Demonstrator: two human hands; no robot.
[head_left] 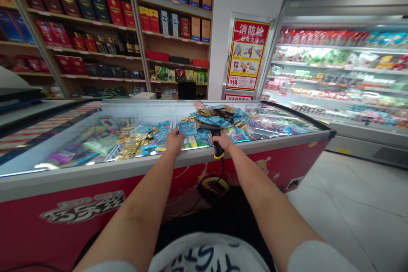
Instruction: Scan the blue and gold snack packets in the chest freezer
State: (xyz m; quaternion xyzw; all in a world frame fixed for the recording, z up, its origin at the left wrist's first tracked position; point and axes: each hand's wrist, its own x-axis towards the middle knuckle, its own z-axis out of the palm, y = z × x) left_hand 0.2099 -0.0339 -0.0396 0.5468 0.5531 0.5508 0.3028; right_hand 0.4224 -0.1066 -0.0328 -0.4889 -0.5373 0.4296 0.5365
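Observation:
In my left hand (175, 141) is a blue ice cream packet (188, 128), held by its left edge over the chest freezer (191, 154). My right hand (222, 140) grips the handle of a black and yellow barcode scanner (218, 149). The scanner's head points left, toward the blue packet. From the handle's bottom a black cord hangs down in front of the freezer. Around both hands lie piled blue and brown packets (219, 112). Gold packets (132, 146) and more blue ones are inside the freezer to the left.
Wooden shelves (95, 21) with boxed bottles stand behind the freezer. A red fire hydrant poster (247, 53) hangs on the wall. An open refrigerated display (338, 68) stands at the right, beyond the tiled floor (341, 195). Another freezer's edge (35, 114) shows at left.

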